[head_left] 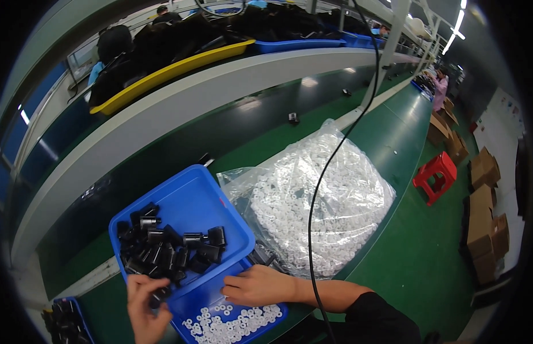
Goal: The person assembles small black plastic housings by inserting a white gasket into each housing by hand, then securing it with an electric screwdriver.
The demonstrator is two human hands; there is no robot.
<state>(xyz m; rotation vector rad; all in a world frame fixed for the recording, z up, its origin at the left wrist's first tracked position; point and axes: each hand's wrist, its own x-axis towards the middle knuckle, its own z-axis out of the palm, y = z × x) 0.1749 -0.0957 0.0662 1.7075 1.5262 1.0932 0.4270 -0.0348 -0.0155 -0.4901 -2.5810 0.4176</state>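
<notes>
1. The left hand [145,312] is partly closed, thumb and fingers bent around a black part [159,297], just past the near edge of the upper tray.
2. The right hand [258,286] is half curled, fingertips drawn in toward the left hand; whether anything is pinched between them I cannot tell.
3. Under and just in front of the right hand is the blue lower tray [195,295], with loose white rings [238,325] spread along its near side.
4. Beyond the left hand stands the blue upper tray [189,192]. A heap of black parts [163,252] lies in its nearer portion, close to the left hand.
5. Beyond the right hand lies a clear bag [323,200] full of white rings, near the upper tray's right side.
6. A black cable [310,229] hangs in front of the bag and crosses the right forearm in view.
7. To the left of the left hand is a side tray [83,321] of dark parts.
8. Well beyond both hands sits a yellow tray [174,73], heaped with dark items.
9. Far off to the right of the right hand are a red stool [432,172] and cartons [481,229].
</notes>
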